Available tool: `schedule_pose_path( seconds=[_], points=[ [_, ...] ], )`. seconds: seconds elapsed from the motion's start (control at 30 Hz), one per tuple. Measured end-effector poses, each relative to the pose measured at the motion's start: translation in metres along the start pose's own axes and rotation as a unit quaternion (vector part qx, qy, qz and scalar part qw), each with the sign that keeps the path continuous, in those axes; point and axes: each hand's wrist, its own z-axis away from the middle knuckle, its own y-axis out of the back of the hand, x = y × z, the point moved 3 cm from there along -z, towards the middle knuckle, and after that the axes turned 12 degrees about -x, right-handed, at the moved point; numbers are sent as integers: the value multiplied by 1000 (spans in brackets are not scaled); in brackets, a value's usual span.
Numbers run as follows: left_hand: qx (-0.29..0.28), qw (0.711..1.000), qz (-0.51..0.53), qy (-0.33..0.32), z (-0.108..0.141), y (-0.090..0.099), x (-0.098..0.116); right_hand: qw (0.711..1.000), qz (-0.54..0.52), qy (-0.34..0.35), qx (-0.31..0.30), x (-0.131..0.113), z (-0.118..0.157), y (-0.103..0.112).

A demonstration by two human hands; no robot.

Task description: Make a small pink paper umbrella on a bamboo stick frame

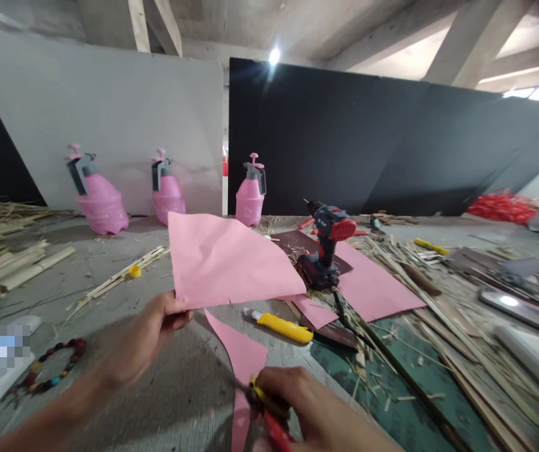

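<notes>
Pinched near one corner by the left hand (144, 342), pink sheet (227, 260) spans left of the drill (328, 245); right hand (319, 408) grips a blurred tool (276, 430) over pink offcut (244, 351). Risk: one-sided hold could crease the sheet; tool could snag the offcut.

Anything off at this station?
Yes: bamboo-like splinters litter the green sheet and floor. The left spray bottle looks tilted, possibly lens distortion. The pink sheet in the left hand is creased. No spill visible.

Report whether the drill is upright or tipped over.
Upright: the drill stands on its battery base, its body raised above it.
</notes>
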Motion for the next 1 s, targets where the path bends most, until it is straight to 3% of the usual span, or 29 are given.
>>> schedule_pose_path(
  seconds=[0.1,0.23,0.33,0.43,0.5,0.6,0.7,0.83,1.0],
  points=[
    [31,999,5,-23,1,7,-2,997,71,24,-14,9,-14,-5],
    [40,997,-26,-58,3,17,-12,982,169,-79,25,31,-32,-16],
    [15,995,-52,-79,7,18,-18,976,193,-92,28,33,-35,-20],
    [5,995,-37,-97,11,12,-20,976,209,-43,35,30,-33,-16],
    [20,995,1,-95,11,4,-22,967,244,-16,76,34,-31,-6],
    [65,987,129,-71,7,-12,-29,918,347,-53,183,53,-33,11],
    [111,976,184,-47,3,-25,-40,894,408,-96,156,78,-44,16],
    [118,974,187,-44,4,-32,-50,889,429,-95,125,89,-55,14],
    [121,983,130,-51,11,-32,-57,913,345,-94,197,72,-36,25]
  ],
)
